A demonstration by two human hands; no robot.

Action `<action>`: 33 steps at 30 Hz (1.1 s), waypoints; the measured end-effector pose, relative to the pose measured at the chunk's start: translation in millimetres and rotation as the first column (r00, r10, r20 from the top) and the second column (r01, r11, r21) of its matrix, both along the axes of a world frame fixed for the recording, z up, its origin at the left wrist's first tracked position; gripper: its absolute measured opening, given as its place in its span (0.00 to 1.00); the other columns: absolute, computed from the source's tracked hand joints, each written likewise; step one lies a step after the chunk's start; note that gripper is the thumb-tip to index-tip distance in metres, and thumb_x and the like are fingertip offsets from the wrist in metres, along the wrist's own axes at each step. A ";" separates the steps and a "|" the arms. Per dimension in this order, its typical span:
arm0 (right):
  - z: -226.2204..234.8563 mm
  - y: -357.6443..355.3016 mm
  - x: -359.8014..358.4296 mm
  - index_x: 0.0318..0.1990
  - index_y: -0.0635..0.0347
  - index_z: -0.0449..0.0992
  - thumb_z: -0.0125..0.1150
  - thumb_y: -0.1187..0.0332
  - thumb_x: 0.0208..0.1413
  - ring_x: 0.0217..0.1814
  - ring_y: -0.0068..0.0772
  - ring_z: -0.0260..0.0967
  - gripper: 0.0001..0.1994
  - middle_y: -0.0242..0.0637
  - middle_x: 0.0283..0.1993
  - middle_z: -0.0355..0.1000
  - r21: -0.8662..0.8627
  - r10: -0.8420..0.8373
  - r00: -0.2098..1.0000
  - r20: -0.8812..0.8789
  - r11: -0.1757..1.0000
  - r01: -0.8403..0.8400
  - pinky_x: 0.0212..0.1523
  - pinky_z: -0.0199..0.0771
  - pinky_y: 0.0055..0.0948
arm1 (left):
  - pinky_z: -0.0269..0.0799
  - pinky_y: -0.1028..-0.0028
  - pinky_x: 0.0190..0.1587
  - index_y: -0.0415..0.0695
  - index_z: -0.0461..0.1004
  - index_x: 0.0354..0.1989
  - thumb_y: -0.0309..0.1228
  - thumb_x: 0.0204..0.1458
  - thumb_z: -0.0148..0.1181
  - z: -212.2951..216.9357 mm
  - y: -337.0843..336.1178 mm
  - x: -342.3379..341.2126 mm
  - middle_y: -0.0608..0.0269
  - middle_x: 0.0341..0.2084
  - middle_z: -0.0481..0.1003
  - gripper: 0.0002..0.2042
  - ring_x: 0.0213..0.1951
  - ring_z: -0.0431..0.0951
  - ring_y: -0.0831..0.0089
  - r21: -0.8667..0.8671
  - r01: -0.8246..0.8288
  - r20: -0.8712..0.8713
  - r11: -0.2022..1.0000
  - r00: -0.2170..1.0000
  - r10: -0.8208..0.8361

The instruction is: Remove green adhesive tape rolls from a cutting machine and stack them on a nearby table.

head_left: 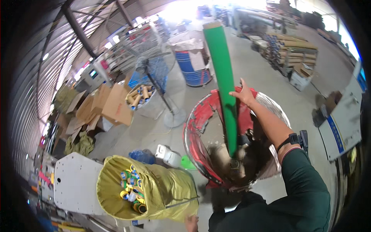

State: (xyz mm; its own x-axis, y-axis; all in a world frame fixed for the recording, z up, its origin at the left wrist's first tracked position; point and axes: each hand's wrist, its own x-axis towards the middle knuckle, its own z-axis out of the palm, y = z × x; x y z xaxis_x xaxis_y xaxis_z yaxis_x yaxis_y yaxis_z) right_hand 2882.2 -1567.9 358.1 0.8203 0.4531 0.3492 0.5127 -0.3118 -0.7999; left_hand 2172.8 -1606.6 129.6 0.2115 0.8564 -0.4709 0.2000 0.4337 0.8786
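Observation:
A long green roll (220,58) with a brown core at its top stands slightly tilted inside a wide round bin (189,133) with a torn red lining. My right hand (243,94) is at the roll's right side, fingers spread; its thumb side meets or nearly meets the green surface. Low in the picture, my left hand (191,223) is beside a yellow woven sack (174,189), partly cut off, its grip unclear. In the sack's mouth lie several short tube pieces (133,181) with yellow, green and blue colouring.
A white board (75,183) lies left of the sack. White jugs (168,156) stand behind it. Further off are a fan stand (158,87), a sack of brown tubes (148,110), cardboard boxes (116,102), a blue drum (193,69) and stacked rolls (293,50). A grey cabinet (342,116) is at right.

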 end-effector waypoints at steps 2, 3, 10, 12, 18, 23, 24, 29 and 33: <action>8.4 25.9 34.2 0.70 0.73 0.48 0.80 0.52 0.37 0.70 0.50 0.58 0.58 0.59 0.67 0.60 0.121 0.042 0.999 0.022 0.992 -0.044 0.69 0.57 0.40 | 0.74 0.72 0.37 0.36 0.67 0.54 0.27 0.59 0.57 28.3 -35.3 13.1 0.60 0.35 0.75 0.16 0.33 0.76 0.71 -0.012 -0.037 0.028 0.999 0.999 0.037; 11.1 40.8 42.0 0.70 0.71 0.49 0.80 0.53 0.37 0.69 0.48 0.59 0.57 0.57 0.66 0.62 0.249 0.054 0.998 0.044 0.966 -0.063 0.68 0.58 0.39 | 0.73 0.72 0.36 0.38 0.68 0.51 0.30 0.61 0.58 42.6 -51.1 15.2 0.63 0.30 0.75 0.14 0.31 0.74 0.72 -0.015 -0.049 0.059 0.999 0.997 0.050; 9.4 66.8 53.6 0.65 0.63 0.59 0.77 0.58 0.38 0.61 0.43 0.68 0.46 0.46 0.57 0.70 0.359 0.173 0.985 0.005 0.919 -0.163 0.61 0.67 0.37 | 0.73 0.76 0.37 0.37 0.68 0.52 0.30 0.62 0.57 67.9 -115.0 41.3 0.64 0.34 0.74 0.14 0.33 0.74 0.76 -0.014 -0.230 0.015 0.973 0.973 0.230; 14.3 56.1 27.6 0.64 0.63 0.60 0.77 0.59 0.38 0.60 0.42 0.69 0.45 0.46 0.56 0.70 0.347 0.139 0.990 0.011 0.928 -0.135 0.60 0.68 0.37 | 0.73 0.75 0.38 0.37 0.67 0.53 0.30 0.61 0.58 64.5 -119.3 42.8 0.64 0.34 0.74 0.15 0.34 0.74 0.76 -0.006 -0.231 0.033 0.973 0.972 0.231; 24.9 -48.7 -103.9 0.62 0.63 0.60 0.77 0.65 0.38 0.55 0.38 0.70 0.42 0.41 0.52 0.71 0.431 0.218 0.975 0.049 0.876 -0.218 0.59 0.68 0.36 | 0.75 0.73 0.42 0.35 0.67 0.56 0.27 0.59 0.59 30.0 -97.3 47.1 0.60 0.38 0.76 0.18 0.36 0.77 0.72 0.099 -0.058 0.056 0.993 0.997 0.052; 32.5 -131.8 -175.4 0.59 0.64 0.65 0.77 0.67 0.34 0.53 0.37 0.69 0.39 0.39 0.50 0.70 0.440 0.258 0.966 0.033 0.864 -0.246 0.59 0.67 0.35 | 0.74 0.73 0.46 0.33 0.66 0.57 0.21 0.55 0.62 56.1 -77.9 64.8 0.60 0.35 0.75 0.21 0.38 0.76 0.73 0.247 0.050 0.037 0.968 0.997 -0.061; 34.0 -134.8 -177.0 0.57 0.64 0.67 0.78 0.66 0.34 0.52 0.37 0.69 0.38 0.39 0.49 0.71 0.418 0.253 0.966 0.058 0.873 -0.253 0.58 0.67 0.34 | 0.74 0.73 0.47 0.34 0.65 0.58 0.22 0.55 0.62 58.0 -73.0 62.7 0.58 0.39 0.76 0.22 0.41 0.76 0.73 0.315 0.064 0.115 0.947 0.988 -0.105; 161.7 -169.1 -204.7 0.55 0.62 0.70 0.73 0.56 0.44 0.47 0.30 0.69 0.32 0.34 0.47 0.71 0.319 0.175 0.963 0.205 0.918 -0.235 0.50 0.70 0.31 | 0.69 0.63 0.60 0.36 0.57 0.67 0.36 0.51 0.69 126.7 -68.4 72.2 0.46 0.59 0.68 0.37 0.59 0.72 0.58 0.498 0.266 0.096 0.825 0.929 -0.357; 301.5 -187.9 -254.9 0.59 0.63 0.68 0.54 0.53 0.61 0.51 0.31 0.70 0.26 0.39 0.51 0.72 0.503 0.833 0.548 0.075 0.443 -0.742 0.52 0.70 0.32 | 0.54 0.59 0.69 0.36 0.45 0.72 0.35 0.41 0.77 163.2 -83.7 116.8 0.48 0.69 0.54 0.53 0.69 0.57 0.57 0.718 0.206 0.327 0.665 0.744 -0.583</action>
State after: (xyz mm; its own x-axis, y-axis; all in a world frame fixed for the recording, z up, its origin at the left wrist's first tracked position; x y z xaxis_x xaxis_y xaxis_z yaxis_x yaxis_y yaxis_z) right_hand 2627.3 -1755.8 659.6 0.2478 0.7686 0.5899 0.2036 0.5539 -0.8073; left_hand 2289.6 -1690.3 292.8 0.6329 0.6663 0.3944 -0.3205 -0.2383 0.9168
